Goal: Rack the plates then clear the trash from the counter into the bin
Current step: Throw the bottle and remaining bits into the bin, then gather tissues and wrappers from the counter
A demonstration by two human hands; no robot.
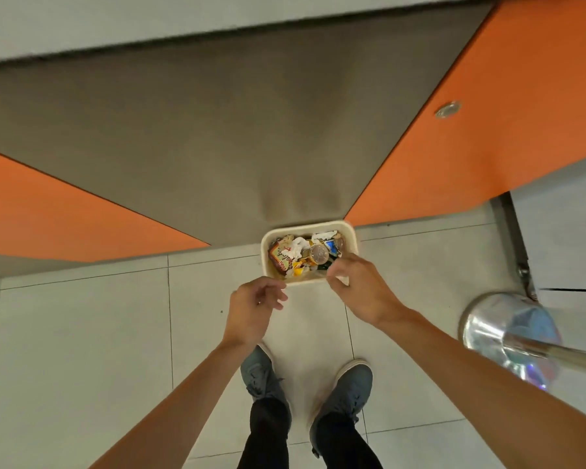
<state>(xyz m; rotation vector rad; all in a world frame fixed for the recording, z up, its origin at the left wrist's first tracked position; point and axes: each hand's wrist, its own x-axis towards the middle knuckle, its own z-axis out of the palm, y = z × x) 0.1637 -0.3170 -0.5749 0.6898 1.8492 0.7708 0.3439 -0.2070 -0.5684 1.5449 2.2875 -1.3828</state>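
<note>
A cream rectangular bin [352, 237] stands on the tiled floor against the grey cabinet base. It holds trash: a metal can [318, 254], crumpled white paper [296, 247] and a brown wrapper [279, 254]. My left hand [252, 308] hovers just in front of the bin's near left corner, fingers loosely curled and holding nothing. My right hand [359, 287] is over the bin's near right corner, fingers spread, with nothing visibly in it.
Orange cabinet doors [471, 130] flank the grey panel [200, 147] behind the bin. A shiny metal stool base with a pole [508, 336] stands at the right. My two grey shoes [344, 390] are on the floor tiles below the hands.
</note>
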